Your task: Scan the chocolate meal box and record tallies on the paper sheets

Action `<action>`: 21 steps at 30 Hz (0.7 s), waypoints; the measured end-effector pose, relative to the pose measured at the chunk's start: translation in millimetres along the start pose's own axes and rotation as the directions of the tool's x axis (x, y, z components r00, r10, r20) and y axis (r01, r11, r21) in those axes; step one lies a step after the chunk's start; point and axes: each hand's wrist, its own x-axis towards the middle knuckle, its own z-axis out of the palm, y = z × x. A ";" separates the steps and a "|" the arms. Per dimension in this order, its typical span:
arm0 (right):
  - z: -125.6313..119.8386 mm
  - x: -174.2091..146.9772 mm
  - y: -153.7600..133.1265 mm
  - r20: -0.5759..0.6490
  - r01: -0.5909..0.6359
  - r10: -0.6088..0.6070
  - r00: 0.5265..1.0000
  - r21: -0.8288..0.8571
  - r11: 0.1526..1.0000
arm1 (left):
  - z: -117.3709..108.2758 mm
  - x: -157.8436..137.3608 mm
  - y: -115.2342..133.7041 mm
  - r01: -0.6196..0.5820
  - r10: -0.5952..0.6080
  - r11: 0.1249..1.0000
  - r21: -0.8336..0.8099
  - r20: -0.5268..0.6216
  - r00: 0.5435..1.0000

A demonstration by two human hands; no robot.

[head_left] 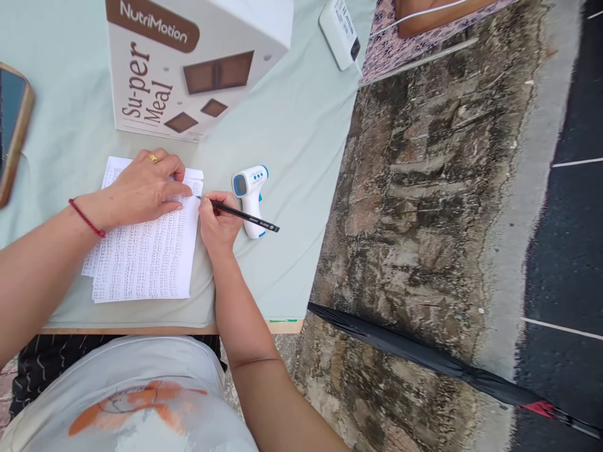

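Observation:
Several sheets of white paper (141, 270), covered in rows of small dark handwritten marks, lie stacked a little askew on the cloth. My left hand (146, 185) rests on the upper part of the sheets, its index finger and thumb stretched toward the right edge. It wears a gold ring and a red cord bracelet. My right hand (220, 220) grips a slim black pencil (247, 216), whose tip touches or nearly touches the paper's right edge close to my left fingertips. Just right of that hand lies a white and blue infrared thermometer (253, 194), partly crossed by the pencil.
A large white and brown box (155, 69) stands behind the papers. A phone (14, 132) is at the far left. A white device (340, 34) sits near the cloth-covered table's (292, 207) right edge. Beyond that edge, a folded black umbrella (400, 345) extends over stone paving.

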 end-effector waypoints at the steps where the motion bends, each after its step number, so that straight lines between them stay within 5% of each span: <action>1: 0.3 -0.1 -0.1 -0.011 0.001 -0.001 1.000 0.012 1.000 | -0.6 -0.1 0.4 0.000 0.000 1.000 -0.007 0.005 1.000; 9: -0.4 -0.4 0.9 -0.006 -0.017 0.017 1.000 0.008 1.000 | 6.7 0.1 -4.6 -0.011 0.011 1.000 -0.001 -0.051 0.999; 21: -3.9 -2.4 7.6 0.002 0.133 -0.134 0.991 -0.127 0.983 | 13.4 0.1 -9.9 -0.018 0.018 1.000 -0.007 -0.078 0.997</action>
